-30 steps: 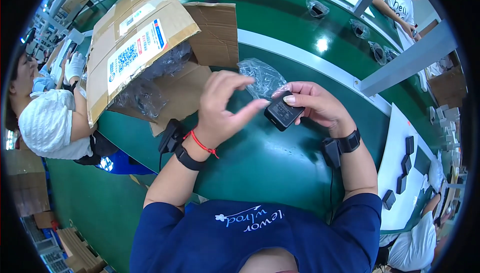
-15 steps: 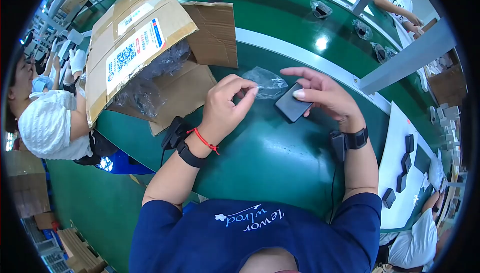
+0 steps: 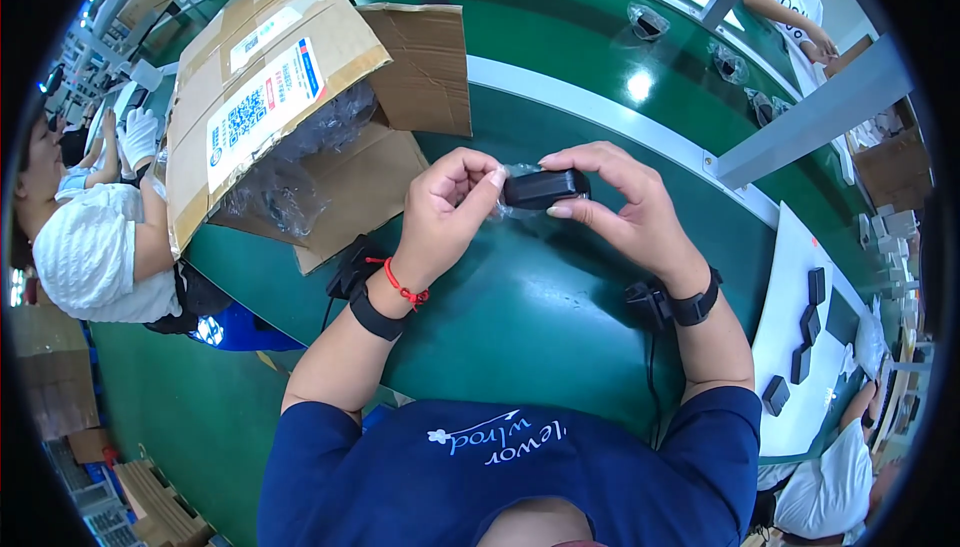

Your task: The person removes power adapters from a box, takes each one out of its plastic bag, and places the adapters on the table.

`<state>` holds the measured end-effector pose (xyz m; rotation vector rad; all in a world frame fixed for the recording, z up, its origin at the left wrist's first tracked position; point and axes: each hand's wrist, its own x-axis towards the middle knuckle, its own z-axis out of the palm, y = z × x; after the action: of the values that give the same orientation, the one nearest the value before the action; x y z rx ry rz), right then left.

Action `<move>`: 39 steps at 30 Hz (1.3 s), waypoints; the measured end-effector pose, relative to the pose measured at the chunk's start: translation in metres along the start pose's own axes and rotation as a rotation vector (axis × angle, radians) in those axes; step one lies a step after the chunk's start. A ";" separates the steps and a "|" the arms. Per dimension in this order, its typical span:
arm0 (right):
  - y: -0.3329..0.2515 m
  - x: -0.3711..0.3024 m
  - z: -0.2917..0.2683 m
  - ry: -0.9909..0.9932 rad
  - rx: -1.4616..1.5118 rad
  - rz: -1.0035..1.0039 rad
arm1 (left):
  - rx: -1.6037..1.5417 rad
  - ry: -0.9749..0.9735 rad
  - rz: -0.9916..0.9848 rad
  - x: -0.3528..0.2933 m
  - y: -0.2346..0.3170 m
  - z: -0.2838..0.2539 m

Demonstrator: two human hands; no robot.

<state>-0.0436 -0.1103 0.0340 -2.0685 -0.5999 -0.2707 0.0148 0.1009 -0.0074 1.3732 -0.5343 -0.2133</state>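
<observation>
A small black rectangular case [image 3: 546,189] is pinched between the thumb and fingers of my right hand [image 3: 632,209], turned so that a narrow side faces up. My left hand [image 3: 446,209] has thumb and forefinger closed on the edge of a clear plastic bag [image 3: 514,213]. The bag lies around and behind the left end of the case; whether the case is inside it I cannot tell. Both hands are held together over the green tabletop [image 3: 540,337].
An opened cardboard carton [image 3: 205,62] with clear plastic bags [image 3: 285,192] stands on the left. Several black cases [image 3: 802,364] lie on a white sheet [image 3: 785,307] at right. A metal post [image 3: 800,117] rises far right. Co-workers sit left [image 3: 90,237] and at far right.
My right hand has brought the black case left to the bag and turned it on its side. My left hand keeps its pinch on the bag, now against the case's end.
</observation>
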 end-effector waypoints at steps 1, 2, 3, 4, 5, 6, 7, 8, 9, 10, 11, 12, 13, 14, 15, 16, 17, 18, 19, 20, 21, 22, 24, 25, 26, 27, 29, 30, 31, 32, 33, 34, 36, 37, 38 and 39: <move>0.000 0.000 0.000 -0.011 -0.083 -0.049 | -0.008 -0.023 0.011 -0.001 -0.001 0.000; 0.001 -0.001 0.001 -0.009 -0.085 -0.049 | -0.016 -0.046 0.023 -0.001 -0.002 0.000; 0.004 -0.002 0.005 0.027 0.060 0.004 | -0.024 -0.069 0.033 -0.001 -0.002 0.001; 0.006 -0.004 0.009 0.063 0.205 0.057 | -0.024 -0.071 0.035 -0.001 -0.002 0.001; 0.008 -0.006 0.013 0.099 0.351 0.110 | -0.055 -0.062 0.015 -0.001 -0.002 0.001; 0.008 -0.006 0.016 0.102 0.351 0.110 | -0.086 -0.054 -0.006 0.000 -0.002 0.002; 0.008 -0.006 0.020 0.114 0.410 0.156 | -0.117 -0.045 -0.028 0.000 -0.002 0.002; 0.008 -0.006 0.023 0.127 0.470 0.202 | -0.117 -0.049 -0.030 0.001 -0.002 0.002; 0.008 -0.006 0.024 0.141 0.530 0.249 | -0.066 -0.028 -0.024 0.001 -0.001 0.003; 0.006 -0.005 0.023 0.145 0.530 0.253 | -0.016 -0.009 -0.018 0.002 0.000 0.004; 0.001 -0.003 0.020 0.162 0.383 0.222 | 0.034 0.012 -0.015 0.001 0.001 0.004; -0.004 -0.001 0.017 0.177 0.236 0.192 | 0.032 0.008 -0.022 0.000 0.001 0.005; -0.006 0.000 0.015 0.190 0.089 0.162 | 0.081 0.013 0.009 -0.001 0.000 0.005; -0.005 0.000 0.017 0.192 0.090 0.170 | 0.129 0.019 0.041 -0.002 0.000 0.006; -0.003 0.000 0.019 0.155 -0.094 0.056 | 0.177 0.024 0.073 -0.003 0.000 0.006; 0.000 0.000 0.020 0.117 -0.278 -0.062 | 0.176 0.023 0.071 -0.003 0.001 0.005; 0.001 0.001 0.021 0.078 -0.461 -0.182 | 0.122 0.004 0.060 -0.004 0.002 0.005; 0.001 0.001 0.020 0.078 -0.460 -0.181 | 0.068 -0.013 0.049 -0.005 0.003 0.004; -0.001 0.001 0.017 0.089 -0.277 -0.041 | 0.014 -0.030 0.039 -0.005 0.004 0.004; -0.003 0.001 0.013 0.099 -0.094 0.098 | 0.015 -0.029 0.038 -0.003 0.006 0.003; -0.003 0.001 0.011 0.107 0.091 0.235 | 0.147 -0.010 0.147 0.003 0.009 0.003; 0.000 0.001 0.009 0.105 0.092 0.235 | 0.278 0.008 0.257 0.008 0.011 0.002; 0.010 0.001 0.008 0.195 0.368 0.340 | 0.410 0.028 0.365 0.009 0.012 0.002; 0.012 0.001 0.008 0.240 0.507 0.393 | 0.356 -0.081 0.264 0.006 0.012 0.003; 0.010 0.001 0.010 0.237 0.509 0.394 | 0.302 -0.187 0.161 0.002 0.012 0.004; 0.008 0.000 0.013 0.189 0.417 0.379 | 0.246 -0.293 0.058 -0.001 0.011 0.004; 0.004 0.000 0.018 0.094 0.237 0.347 | 0.127 -0.318 -0.074 0.001 0.003 0.000; 0.005 0.000 0.020 0.091 0.241 0.347 | 0.007 -0.343 -0.203 0.003 -0.002 -0.003; 0.008 0.001 0.022 0.097 0.133 0.215 | -0.115 -0.368 -0.332 0.005 -0.002 -0.004; 0.011 0.002 0.024 0.103 0.025 0.083 | -0.113 -0.367 -0.336 0.006 -0.001 -0.004; 0.012 0.002 0.025 0.109 -0.083 -0.050 | -0.229 -0.334 -0.368 0.007 0.000 -0.004; 0.011 0.000 0.027 0.109 -0.080 -0.049 | -0.345 -0.299 -0.399 0.008 0.003 -0.003; 0.004 -0.003 0.030 0.081 0.007 0.078 | -0.461 -0.260 -0.427 0.009 0.003 -0.003; 0.002 -0.003 0.031 0.066 0.049 0.141 | -0.513 -0.257 -0.459 0.009 0.002 -0.004; 0.003 -0.003 0.031 0.065 0.050 0.139 | -0.566 -0.255 -0.489 0.009 0.001 -0.005; 0.004 -0.002 0.030 0.092 0.095 0.168 | -0.619 -0.254 -0.520 0.009 0.001 -0.005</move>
<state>-0.0443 -0.0874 0.0141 -1.9894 -0.3738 -0.2336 0.0248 0.1011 -0.0049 0.8533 -0.2692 -0.9082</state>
